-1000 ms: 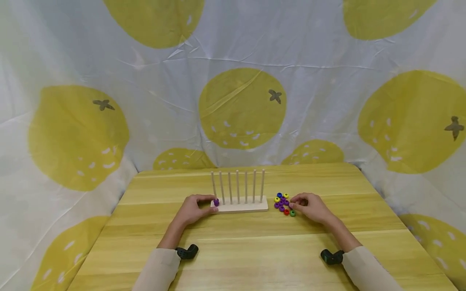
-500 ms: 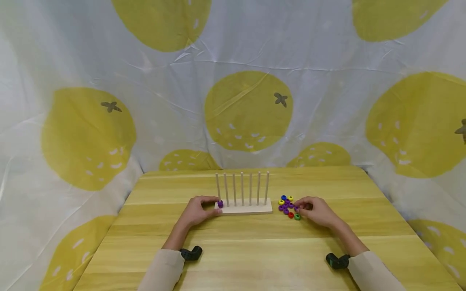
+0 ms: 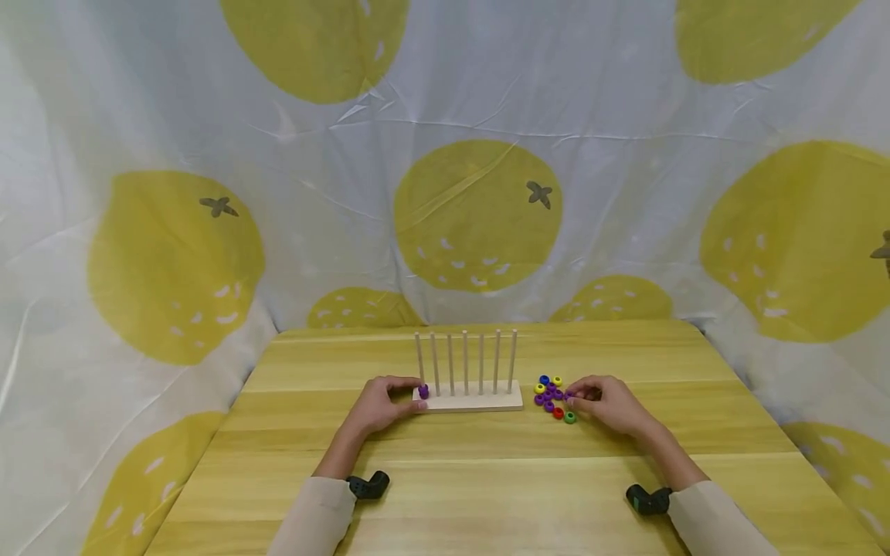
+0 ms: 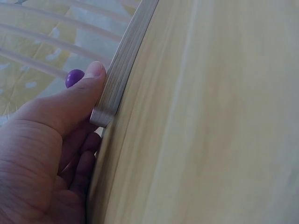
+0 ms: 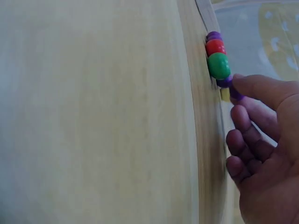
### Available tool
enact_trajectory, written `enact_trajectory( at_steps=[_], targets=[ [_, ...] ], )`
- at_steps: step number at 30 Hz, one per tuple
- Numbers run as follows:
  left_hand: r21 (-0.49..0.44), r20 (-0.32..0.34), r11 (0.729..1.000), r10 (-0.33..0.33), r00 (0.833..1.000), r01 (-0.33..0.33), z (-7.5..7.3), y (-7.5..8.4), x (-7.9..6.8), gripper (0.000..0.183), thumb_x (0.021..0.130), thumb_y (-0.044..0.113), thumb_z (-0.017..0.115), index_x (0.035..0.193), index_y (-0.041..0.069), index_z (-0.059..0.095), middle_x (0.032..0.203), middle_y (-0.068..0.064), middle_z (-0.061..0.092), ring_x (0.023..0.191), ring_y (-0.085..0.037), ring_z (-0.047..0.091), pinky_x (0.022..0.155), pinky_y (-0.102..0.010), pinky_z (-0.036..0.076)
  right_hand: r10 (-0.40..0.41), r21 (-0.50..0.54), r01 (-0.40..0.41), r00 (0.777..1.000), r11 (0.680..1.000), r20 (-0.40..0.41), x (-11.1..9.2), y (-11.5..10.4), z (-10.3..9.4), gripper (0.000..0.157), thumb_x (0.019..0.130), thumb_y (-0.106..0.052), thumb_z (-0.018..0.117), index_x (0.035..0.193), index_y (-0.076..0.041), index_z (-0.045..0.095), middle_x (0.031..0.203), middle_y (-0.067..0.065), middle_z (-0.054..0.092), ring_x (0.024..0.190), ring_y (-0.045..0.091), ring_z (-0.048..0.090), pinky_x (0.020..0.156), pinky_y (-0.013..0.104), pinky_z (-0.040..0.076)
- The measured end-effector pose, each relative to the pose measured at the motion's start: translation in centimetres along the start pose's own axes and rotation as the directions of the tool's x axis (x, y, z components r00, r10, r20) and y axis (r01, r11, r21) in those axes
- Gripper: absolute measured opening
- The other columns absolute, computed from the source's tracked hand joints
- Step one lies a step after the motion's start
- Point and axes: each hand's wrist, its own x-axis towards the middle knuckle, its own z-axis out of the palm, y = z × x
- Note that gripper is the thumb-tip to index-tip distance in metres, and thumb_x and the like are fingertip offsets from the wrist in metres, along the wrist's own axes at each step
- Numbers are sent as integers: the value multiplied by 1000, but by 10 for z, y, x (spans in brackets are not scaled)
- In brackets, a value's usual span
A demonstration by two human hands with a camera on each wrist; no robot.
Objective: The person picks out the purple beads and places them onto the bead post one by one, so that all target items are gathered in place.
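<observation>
A pale wooden peg stand (image 3: 473, 403) with several upright pegs sits mid-table in the head view. Purple beads (image 3: 423, 391) are around the foot of its leftmost peg. My left hand (image 3: 381, 403) grips the base's left end, thumb on the front edge. In the left wrist view, the thumb of the left hand (image 4: 51, 121) lies against the base's edge (image 4: 124, 65). To the right, my right hand (image 3: 606, 403) pinches a purple bead (image 5: 236, 94) between thumb and forefinger, beside the loose pile. The other right fingers curl loosely.
Loose beads lie right of the stand: several purple ones (image 3: 548, 406), a blue (image 3: 545, 380), two yellow (image 3: 539, 389), a red (image 3: 558, 413) and a green (image 3: 570, 418). The wooden table (image 3: 501, 494) meets a lemon-print curtain (image 3: 480, 216) behind.
A purple bead now shows between the right thumb and forefinger, at the pile's right side. The left hand stays on the stand. The head view has shifted slightly.
</observation>
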Motion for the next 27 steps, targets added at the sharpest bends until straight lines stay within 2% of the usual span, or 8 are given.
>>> enact_trajectory(
  at_steps=[5,10,21,27],
  targets=[
    [6,-10,1000,8,1000,-8,-1,-1,0,48,82,46,86,125,28,76,132,1,71,132,-30,60,114,-52,45,-11,4,11,999,1000,-45,1,-13,-7,21,96,-26,74,111,-11,77,88,1,66,78,16,54,62,25,45],
    [7,-6,1000,2,1000,-2,-2,-1,1,50,82,47,86,126,27,75,133,0,71,133,-30,60,114,-52,45,-87,-26,85,993,996,-79,5,-29,-19,19,98,-28,73,109,-13,78,86,-1,66,74,15,53,60,25,42],
    [10,2,1000,12,1000,-12,1,-2,1,47,84,45,85,127,26,75,132,1,71,133,-29,60,115,-50,45,-182,-52,179,981,983,-68,22,-74,-39,27,101,-32,68,119,-14,76,92,1,67,78,18,53,65,26,43],
    [20,0,1000,11,1000,-11,0,-1,1,48,84,45,85,127,26,75,132,1,71,133,-29,60,115,-51,45,-198,-39,195,978,980,-68,33,-105,-46,30,101,-37,68,120,-16,76,94,1,68,80,22,53,67,28,44]
  ],
)
